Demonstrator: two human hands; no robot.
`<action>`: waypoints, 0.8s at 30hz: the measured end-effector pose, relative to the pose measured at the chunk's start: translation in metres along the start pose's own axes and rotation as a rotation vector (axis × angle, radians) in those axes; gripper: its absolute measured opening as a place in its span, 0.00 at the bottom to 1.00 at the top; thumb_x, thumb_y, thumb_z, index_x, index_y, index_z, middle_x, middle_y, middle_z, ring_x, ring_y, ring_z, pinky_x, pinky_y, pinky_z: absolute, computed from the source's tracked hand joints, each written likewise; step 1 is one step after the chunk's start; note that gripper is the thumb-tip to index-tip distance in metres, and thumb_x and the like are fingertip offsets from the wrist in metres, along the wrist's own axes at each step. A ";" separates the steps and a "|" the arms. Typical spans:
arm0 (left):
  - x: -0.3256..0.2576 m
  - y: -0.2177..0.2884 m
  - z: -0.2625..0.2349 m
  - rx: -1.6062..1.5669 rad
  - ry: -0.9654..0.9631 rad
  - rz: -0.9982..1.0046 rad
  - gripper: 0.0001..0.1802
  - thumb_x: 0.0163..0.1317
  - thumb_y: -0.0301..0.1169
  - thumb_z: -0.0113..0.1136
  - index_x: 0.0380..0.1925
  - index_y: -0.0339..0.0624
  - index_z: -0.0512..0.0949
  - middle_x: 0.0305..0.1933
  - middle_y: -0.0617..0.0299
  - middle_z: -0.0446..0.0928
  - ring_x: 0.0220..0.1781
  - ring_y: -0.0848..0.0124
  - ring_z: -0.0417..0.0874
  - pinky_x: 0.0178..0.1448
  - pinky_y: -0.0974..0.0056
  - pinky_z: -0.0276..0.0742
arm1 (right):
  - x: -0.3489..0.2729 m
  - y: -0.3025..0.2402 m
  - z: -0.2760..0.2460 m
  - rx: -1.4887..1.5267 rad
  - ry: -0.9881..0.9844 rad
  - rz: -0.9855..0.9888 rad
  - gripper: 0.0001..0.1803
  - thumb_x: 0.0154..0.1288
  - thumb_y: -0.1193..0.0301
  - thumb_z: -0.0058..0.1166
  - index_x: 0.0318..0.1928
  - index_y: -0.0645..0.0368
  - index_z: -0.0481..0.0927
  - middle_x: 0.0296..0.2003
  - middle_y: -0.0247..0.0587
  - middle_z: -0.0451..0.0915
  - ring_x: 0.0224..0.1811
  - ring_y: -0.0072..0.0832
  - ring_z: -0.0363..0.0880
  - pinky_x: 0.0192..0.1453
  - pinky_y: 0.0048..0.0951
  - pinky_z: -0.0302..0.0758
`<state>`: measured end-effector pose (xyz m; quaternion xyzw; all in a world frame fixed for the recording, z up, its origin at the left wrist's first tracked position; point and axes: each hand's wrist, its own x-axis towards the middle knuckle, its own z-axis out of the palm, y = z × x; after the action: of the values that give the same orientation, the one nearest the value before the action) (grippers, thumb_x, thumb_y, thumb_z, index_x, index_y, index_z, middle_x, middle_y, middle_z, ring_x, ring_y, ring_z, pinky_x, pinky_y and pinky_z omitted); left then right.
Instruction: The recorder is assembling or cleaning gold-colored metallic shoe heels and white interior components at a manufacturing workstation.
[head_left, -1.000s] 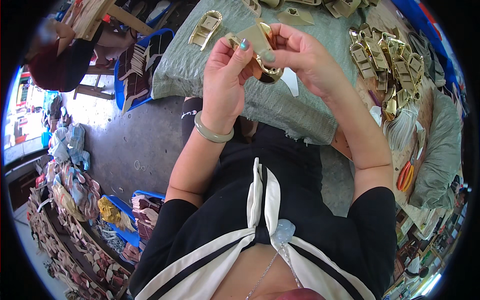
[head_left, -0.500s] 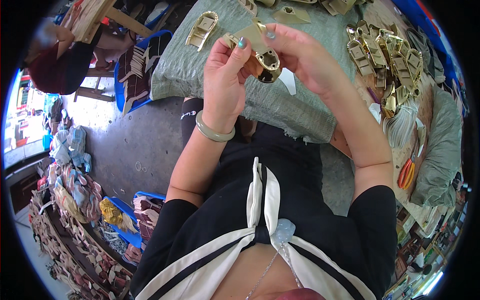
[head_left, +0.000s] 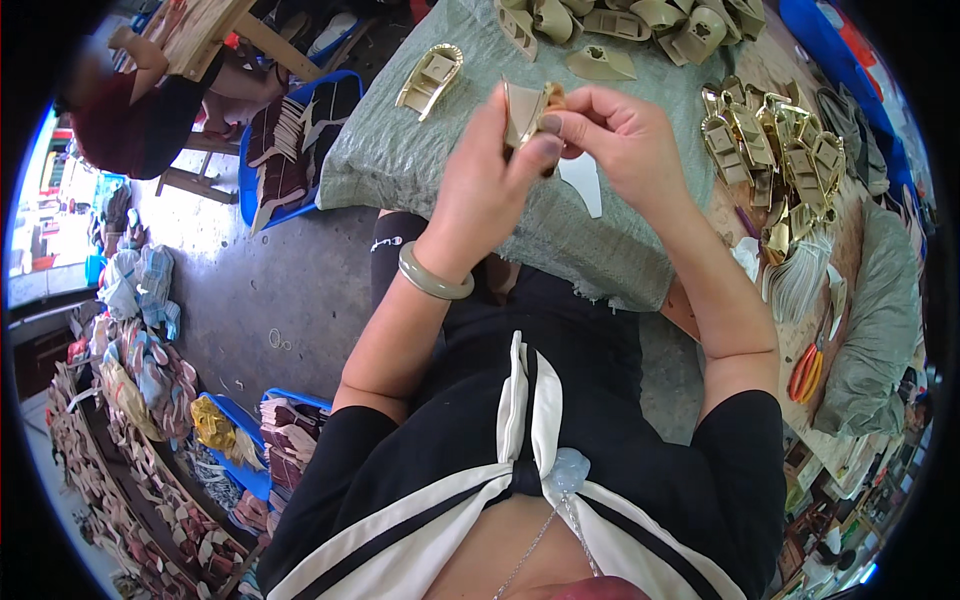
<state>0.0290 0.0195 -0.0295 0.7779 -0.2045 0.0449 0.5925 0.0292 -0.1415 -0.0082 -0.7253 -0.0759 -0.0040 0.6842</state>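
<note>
Head view: the left hand (head_left: pixel 480 190) and right hand (head_left: pixel 625 135) share a pinching grip on a beige shoe piece (head_left: pixel 522 112) above the grey-covered counter (head_left: pixel 420 160).

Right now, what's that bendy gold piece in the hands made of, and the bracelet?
The gold piece, pinched by the left hand and the right hand, looks like shiny faux leather: thin, flat and glossy. The bracelet looks like polished pale-green stone, maybe jade or glass.

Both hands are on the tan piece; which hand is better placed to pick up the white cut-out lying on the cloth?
Probably the right hand: the white cut-out lies just below it, while the left hand sits farther left, gripping the tan piece.
</note>
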 end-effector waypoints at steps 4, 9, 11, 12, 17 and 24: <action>-0.001 0.011 -0.009 0.166 -0.258 -0.175 0.20 0.59 0.37 0.58 0.44 0.34 0.67 0.30 0.49 0.76 0.32 0.53 0.78 0.41 0.60 0.73 | 0.005 0.006 -0.009 -0.039 -0.137 -0.039 0.07 0.55 0.75 0.61 0.34 0.64 0.81 0.27 0.31 0.77 0.26 0.16 0.75 0.30 0.18 0.72; -0.004 0.006 -0.010 -0.059 -0.396 -0.185 0.13 0.61 0.32 0.49 0.40 0.34 0.68 0.31 0.54 0.76 0.32 0.63 0.77 0.39 0.63 0.73 | 0.010 -0.003 -0.011 -0.257 -0.282 -0.034 0.09 0.51 0.72 0.65 0.32 0.60 0.81 0.36 0.31 0.74 0.36 0.17 0.73 0.45 0.20 0.68; -0.005 0.004 -0.007 -0.110 -0.427 -0.185 0.11 0.62 0.29 0.45 0.41 0.34 0.69 0.33 0.58 0.75 0.34 0.72 0.77 0.39 0.66 0.72 | 0.010 0.000 -0.006 -0.239 -0.115 -0.164 0.08 0.49 0.71 0.66 0.29 0.59 0.81 0.35 0.33 0.74 0.38 0.19 0.71 0.48 0.23 0.65; -0.006 0.002 -0.006 -0.090 -0.425 -0.135 0.11 0.61 0.30 0.44 0.38 0.33 0.69 0.32 0.54 0.76 0.33 0.66 0.77 0.39 0.63 0.72 | 0.009 0.001 -0.006 -0.239 -0.113 -0.162 0.08 0.49 0.71 0.66 0.29 0.59 0.81 0.35 0.33 0.74 0.38 0.19 0.71 0.48 0.23 0.65; -0.011 0.010 -0.003 -0.195 -0.379 -0.050 0.12 0.62 0.30 0.41 0.34 0.31 0.70 0.29 0.53 0.74 0.31 0.65 0.75 0.38 0.62 0.71 | 0.002 0.000 -0.004 0.139 -0.327 -0.029 0.06 0.51 0.72 0.63 0.26 0.60 0.80 0.30 0.32 0.75 0.35 0.19 0.71 0.44 0.23 0.64; -0.017 0.013 0.000 -0.330 -0.452 -0.201 0.13 0.64 0.30 0.40 0.38 0.32 0.71 0.32 0.59 0.73 0.34 0.73 0.72 0.38 0.67 0.71 | -0.002 -0.007 -0.004 0.176 -0.284 0.040 0.10 0.59 0.68 0.58 0.25 0.62 0.79 0.32 0.35 0.76 0.36 0.22 0.72 0.45 0.24 0.66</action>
<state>0.0085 0.0210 -0.0236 0.6777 -0.2575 -0.2221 0.6520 0.0269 -0.1458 -0.0017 -0.6573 -0.1575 0.1189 0.7273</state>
